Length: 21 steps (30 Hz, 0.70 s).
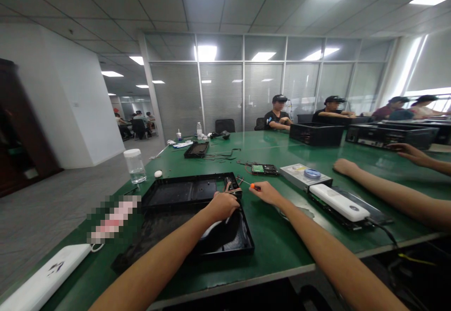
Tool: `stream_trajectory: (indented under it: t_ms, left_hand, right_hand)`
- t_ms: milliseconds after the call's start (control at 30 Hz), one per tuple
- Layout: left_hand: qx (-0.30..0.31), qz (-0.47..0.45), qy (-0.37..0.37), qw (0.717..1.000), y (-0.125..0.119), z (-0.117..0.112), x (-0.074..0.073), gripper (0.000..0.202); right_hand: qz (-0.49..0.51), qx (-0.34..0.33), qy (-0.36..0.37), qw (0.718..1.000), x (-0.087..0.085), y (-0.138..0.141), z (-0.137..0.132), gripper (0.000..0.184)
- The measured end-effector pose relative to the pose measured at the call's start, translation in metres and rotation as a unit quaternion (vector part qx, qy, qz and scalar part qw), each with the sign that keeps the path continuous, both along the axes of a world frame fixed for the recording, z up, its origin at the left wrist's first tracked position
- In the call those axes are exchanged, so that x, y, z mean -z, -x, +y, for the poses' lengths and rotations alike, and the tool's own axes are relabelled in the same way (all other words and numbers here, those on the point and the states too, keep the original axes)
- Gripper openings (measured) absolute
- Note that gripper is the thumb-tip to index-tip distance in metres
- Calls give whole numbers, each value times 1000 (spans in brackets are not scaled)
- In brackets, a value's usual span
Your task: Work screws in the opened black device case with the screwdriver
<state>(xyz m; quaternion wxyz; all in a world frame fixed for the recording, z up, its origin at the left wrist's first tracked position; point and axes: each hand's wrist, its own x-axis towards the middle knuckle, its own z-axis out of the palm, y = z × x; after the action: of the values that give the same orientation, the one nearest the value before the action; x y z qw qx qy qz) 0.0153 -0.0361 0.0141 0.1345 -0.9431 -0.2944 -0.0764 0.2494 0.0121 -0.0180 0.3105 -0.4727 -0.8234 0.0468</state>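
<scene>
My right hand (pixel 268 193) is closed around a screwdriver (pixel 256 188) with an orange and black handle. Its thin shaft points left toward a small part with wires at the upper right corner of an open black case (pixel 251 236). Over this corner my left hand (pixel 223 206) is curled, closed on a bundle of wires (pixel 230 190); its fingertips are mostly hidden. The case lies open on the green table (pixel 282 250), its two shallow halves side by side. Where the screwdriver's tip touches cannot be made out.
Right of my hands are a metal drive box (pixel 294 175) with a blue round object (pixel 312 174), a white device (pixel 340 202) and a circuit board (pixel 264 169). A clear jar (pixel 136 167) and white power bank (pixel 47 278) stand left. Another person's arms (pixel 391 184) reach in from the right.
</scene>
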Motion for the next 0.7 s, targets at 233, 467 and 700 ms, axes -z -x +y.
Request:
stream_trajectory:
  t_ms: [233, 467, 700]
  left_hand:
    - [0, -70, 4, 998, -4, 4, 7, 19]
    - [6, -42, -12, 999, -6, -2, 4, 18]
    - [12, -28, 14, 999, -1, -7, -3, 22]
  right_hand:
    - [5, -3, -12, 1000, -3, 0, -1, 38]
    - [14, 4, -17, 1000, -3, -1, -2, 37]
    - [64, -21, -38, 997, -4, -5, 1, 15]
